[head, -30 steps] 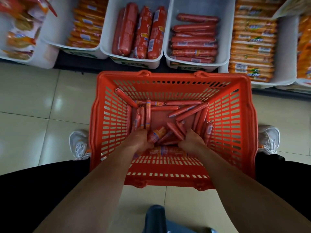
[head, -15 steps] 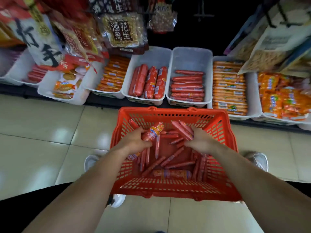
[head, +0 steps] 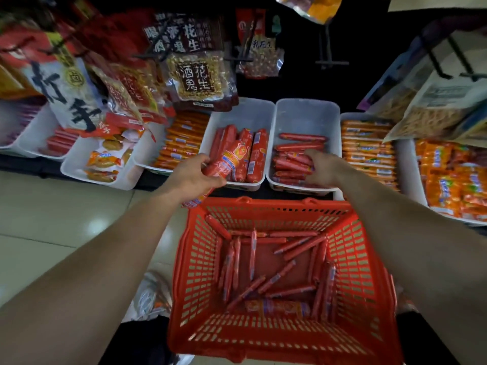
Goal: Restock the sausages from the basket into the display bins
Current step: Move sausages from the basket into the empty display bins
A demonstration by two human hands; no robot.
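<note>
The red plastic basket (head: 369,272) sits on the floor between my feet. Several thin sausages (head: 274,279) and one thick sausage (head: 276,307) lie in it. My left hand (head: 193,179) grips a thick red sausage (head: 228,159) and holds it over the front of the white bin (head: 245,111) of thick sausages. My right hand (head: 322,168) is inside the neighbouring white bin (head: 305,114), holding a small bunch of thin sausages (head: 296,158) low on the stack there.
White bins of orange sausage packs (head: 181,143) stand left and right of the two red-sausage bins. Snack bags (head: 196,77) hang above the bins. Further right is a bin of orange packets (head: 453,180). Pale floor tiles (head: 66,206) lie to the left.
Both hands rose out of the basket with sausages and reached forward to the bins. My view tilted up from the basket to the shelf.
</note>
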